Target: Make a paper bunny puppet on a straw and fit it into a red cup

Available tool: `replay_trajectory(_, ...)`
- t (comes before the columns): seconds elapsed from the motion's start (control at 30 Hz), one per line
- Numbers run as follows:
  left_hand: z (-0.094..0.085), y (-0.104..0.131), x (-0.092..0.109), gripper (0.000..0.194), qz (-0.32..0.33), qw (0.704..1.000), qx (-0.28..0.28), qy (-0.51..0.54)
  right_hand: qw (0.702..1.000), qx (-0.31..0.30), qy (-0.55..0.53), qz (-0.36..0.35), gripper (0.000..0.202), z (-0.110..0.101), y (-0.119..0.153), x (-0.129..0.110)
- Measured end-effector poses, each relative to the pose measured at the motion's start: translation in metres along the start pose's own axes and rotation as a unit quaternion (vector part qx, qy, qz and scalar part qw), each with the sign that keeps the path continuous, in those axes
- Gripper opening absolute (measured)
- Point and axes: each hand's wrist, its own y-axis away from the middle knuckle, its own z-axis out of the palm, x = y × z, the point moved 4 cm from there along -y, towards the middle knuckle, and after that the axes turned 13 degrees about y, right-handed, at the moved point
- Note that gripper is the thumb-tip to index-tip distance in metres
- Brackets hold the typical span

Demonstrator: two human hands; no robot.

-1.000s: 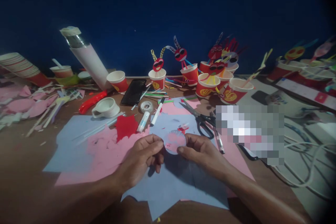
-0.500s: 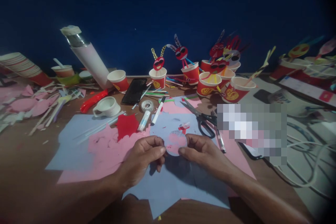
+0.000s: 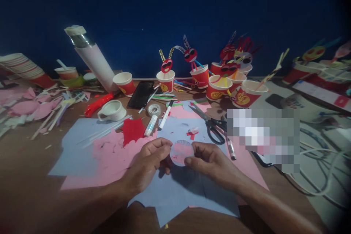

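Note:
A small round paper disc (image 3: pixel 181 153), light blue with a pink patch, is held up between both hands over light blue paper (image 3: pixel 175 197). My left hand (image 3: pixel 153 159) pinches its left edge between thumb and forefinger. On the disc's right edge, the thumb and fingers of my right hand (image 3: pixel 211 159) are closed. Small red scraps (image 3: pixel 192 132) lie just beyond the disc. Black-handled scissors (image 3: pixel 215 131) rest to the right, and a glue stick (image 3: pixel 150 125) and a white marker (image 3: pixel 166 115) lie to the left.
Paper cups (image 3: pixel 166 81) with red face figures line the back. A white mug (image 3: pixel 112 111), red knife (image 3: pixel 98 104), tape roll (image 3: pixel 154 110) and black phone (image 3: pixel 141 94) lie left of centre. Cables (image 3: pixel 318 175) run at the right; pink scraps (image 3: pixel 26 109) are heaped far left.
The disc has turned a little and shows more of its left side. My left fingers have shifted slightly up and left to its edge. The tabletop items look unmoved.

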Motion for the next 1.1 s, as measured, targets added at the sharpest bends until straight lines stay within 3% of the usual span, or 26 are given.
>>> replay_trajectory(0.37, 0.001, 0.002, -0.007, 0.026, -0.026, 0.999, 0.046, -0.007, 0.999, -0.024, 0.025, -0.002, 0.020, 0.011, 0.001, 0.001)
replay_trajectory(0.5, 0.003, 0.002, -0.004, 0.024, -0.019, 0.999, 0.039, -0.010, 0.999, -0.020, 0.040, -0.005, 0.023, 0.010, 0.001, -0.001)
replay_trajectory(0.6, 0.001, 0.001, 0.005, 0.020, 0.000, 0.999, 0.040, -0.008, 1.000, -0.003, 0.013, -0.019, 0.024, 0.000, 0.002, -0.004)
replay_trajectory(0.7, -0.007, -0.001, 0.018, 0.020, 0.030, 0.997, 0.070, -0.002, 0.997, 0.068, 0.004, -0.039, 0.027, -0.023, 0.003, -0.006)
replay_trajectory(0.87, -0.016, -0.003, 0.032, 0.024, 0.062, 0.995, 0.083, 0.009, 0.979, 0.177, 0.092, -0.028, 0.025, -0.052, 0.002, -0.003)
replay_trajectory(1.1, -0.017, -0.002, 0.029, 0.020, 0.057, 0.997, 0.050, 0.017, 0.931, 0.166, 0.322, -0.044, 0.016, -0.051, -0.004, 0.006)
